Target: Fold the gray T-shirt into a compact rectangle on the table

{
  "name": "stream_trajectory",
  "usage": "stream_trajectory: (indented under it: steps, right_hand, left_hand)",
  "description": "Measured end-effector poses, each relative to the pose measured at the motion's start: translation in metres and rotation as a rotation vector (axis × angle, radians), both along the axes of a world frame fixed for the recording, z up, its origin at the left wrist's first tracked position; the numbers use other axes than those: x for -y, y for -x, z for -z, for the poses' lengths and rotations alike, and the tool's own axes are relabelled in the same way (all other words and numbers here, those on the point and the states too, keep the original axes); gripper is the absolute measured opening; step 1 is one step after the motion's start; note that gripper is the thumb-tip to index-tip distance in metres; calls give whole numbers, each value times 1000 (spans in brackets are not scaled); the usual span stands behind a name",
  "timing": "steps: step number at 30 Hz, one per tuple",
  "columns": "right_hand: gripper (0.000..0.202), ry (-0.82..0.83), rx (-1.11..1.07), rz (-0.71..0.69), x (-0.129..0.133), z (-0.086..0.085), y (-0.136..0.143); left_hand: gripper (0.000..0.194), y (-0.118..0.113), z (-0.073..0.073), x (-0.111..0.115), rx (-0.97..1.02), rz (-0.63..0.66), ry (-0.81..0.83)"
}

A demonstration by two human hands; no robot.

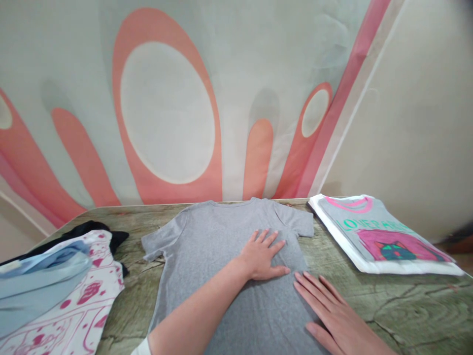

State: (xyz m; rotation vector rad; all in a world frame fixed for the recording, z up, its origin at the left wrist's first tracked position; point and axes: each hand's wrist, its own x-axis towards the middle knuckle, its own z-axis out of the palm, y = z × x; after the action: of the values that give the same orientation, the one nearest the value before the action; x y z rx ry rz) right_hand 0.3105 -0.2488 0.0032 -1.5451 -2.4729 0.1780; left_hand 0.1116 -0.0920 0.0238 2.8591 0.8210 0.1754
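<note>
A grey short-sleeved T-shirt [221,246] lies spread on the wood-patterned table, its neckline toward the far edge and both sleeves out to the sides. My left hand [261,255] rests on the upper right part of the shirt, fingers spread and palm down. Beside it, nearer to me, my right hand [328,310] lies flat at the shirt's right side edge, fingers stretched out and thumb on the fabric. Neither hand grips anything. The shirt's lower hem is out of view.
At the left lie loose garments: a light blue one [40,291], a white one with pink print [92,291] and a black one [86,228]. Folded shirts [384,231] sit at the right of the table [406,310]. A patterned wall stands behind.
</note>
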Motion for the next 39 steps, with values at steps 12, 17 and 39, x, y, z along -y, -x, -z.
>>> stream_trajectory:
  steps: [12,17,39]
  right_hand:
    - [64,33,66,2,2,2,-1]
    - [64,37,94,0,4,4,-2]
    - [62,2,97,41,8,1,1]
  left_hand:
    - [68,-1,-1,0,-26,9,3]
    - [71,-1,1,0,0,16,-20]
    - [63,13,20,-21,-31,-408,-84]
